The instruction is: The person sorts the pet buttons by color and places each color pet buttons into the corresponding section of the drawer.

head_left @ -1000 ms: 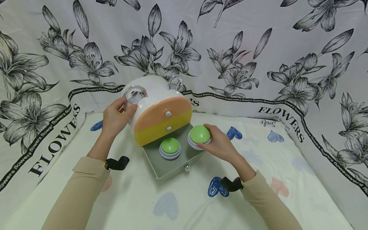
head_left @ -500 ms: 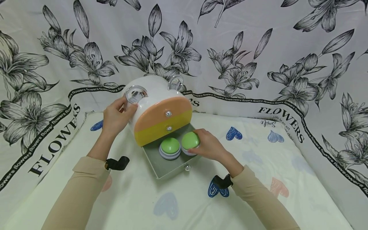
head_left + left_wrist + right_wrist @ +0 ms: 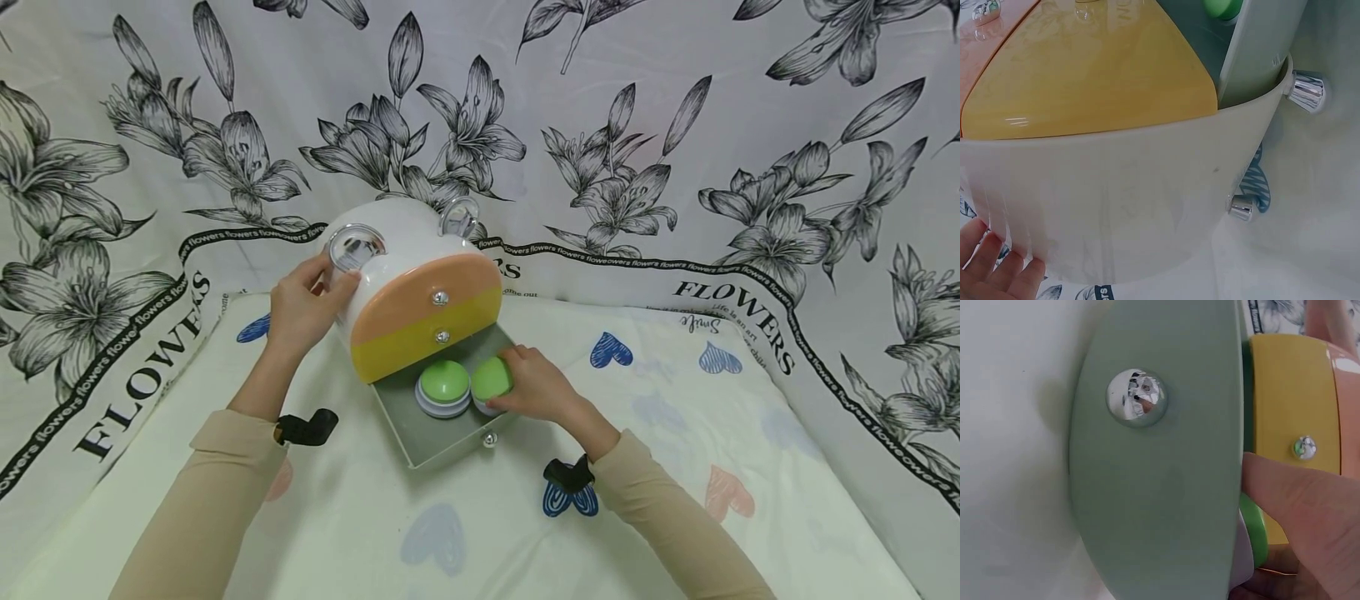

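A white rounded drawer box (image 3: 408,225) has an orange top drawer (image 3: 427,279), a yellow middle drawer (image 3: 420,337) and a grey-green bottom drawer (image 3: 420,442), which is pulled out. My left hand (image 3: 303,304) rests on the box's left side near a clear ear-like ring, fingertips touching the white shell (image 3: 1097,206). In the bottom drawer sits one green dome-topped button (image 3: 444,385) on a white base. Beside it, at the drawer's right side, my right hand (image 3: 538,385) grips a second green button (image 3: 491,379), partly hidden by the fingers.
The box stands on a white cloth (image 3: 360,525) printed with hearts. Behind it hangs a flower-printed curtain (image 3: 600,183). A silver knob (image 3: 490,439) sticks out from the bottom drawer's front, and another clear ring (image 3: 459,217) stands on top of the box.
My right hand has moved left and lowered the second green button down beside the first in the drawer. The left hand and the box have stayed where they were.
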Action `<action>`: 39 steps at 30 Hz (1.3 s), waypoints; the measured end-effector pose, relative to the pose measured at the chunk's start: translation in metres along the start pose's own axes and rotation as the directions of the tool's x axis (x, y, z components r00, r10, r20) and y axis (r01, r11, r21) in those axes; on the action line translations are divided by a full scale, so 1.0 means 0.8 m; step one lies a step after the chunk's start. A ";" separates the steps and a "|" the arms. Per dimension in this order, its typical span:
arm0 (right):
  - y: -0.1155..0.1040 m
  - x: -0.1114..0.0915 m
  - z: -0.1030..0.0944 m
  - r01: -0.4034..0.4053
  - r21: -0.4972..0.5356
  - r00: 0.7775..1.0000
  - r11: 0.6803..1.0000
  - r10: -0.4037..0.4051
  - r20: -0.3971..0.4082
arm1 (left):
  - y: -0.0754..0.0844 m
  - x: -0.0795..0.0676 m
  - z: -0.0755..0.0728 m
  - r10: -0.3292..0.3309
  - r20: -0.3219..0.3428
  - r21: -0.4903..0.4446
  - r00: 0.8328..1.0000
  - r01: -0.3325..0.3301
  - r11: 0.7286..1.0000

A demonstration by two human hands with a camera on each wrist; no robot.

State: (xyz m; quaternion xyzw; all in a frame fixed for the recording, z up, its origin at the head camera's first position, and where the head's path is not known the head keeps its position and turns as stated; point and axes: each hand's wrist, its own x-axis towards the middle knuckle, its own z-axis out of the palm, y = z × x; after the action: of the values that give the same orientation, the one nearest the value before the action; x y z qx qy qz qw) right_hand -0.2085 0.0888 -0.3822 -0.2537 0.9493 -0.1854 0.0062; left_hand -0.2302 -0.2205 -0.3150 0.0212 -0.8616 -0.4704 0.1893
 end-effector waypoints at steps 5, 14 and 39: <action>-0.003 0.002 0.003 -0.006 -0.037 1.000 0.999 0.007 0.019 | 0.001 -0.001 0.001 -0.007 0.002 -0.001 1.000 0.007 1.000; -0.004 0.008 0.009 -0.012 -0.045 1.000 0.999 0.013 0.012 | 0.000 0.000 0.000 -0.015 -0.001 0.006 1.000 0.015 1.000; -0.009 0.018 0.006 0.045 0.052 0.967 0.998 -0.057 0.249 | 0.000 0.001 0.001 -0.034 -0.001 -0.001 0.999 0.034 0.999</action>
State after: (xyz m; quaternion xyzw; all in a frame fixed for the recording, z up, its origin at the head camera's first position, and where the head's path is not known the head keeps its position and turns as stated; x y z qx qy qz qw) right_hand -0.2169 0.0747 -0.3831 -0.2991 0.9296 -0.1738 0.1273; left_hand -0.2314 -0.2200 -0.3152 0.0359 -0.8609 -0.4739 0.1816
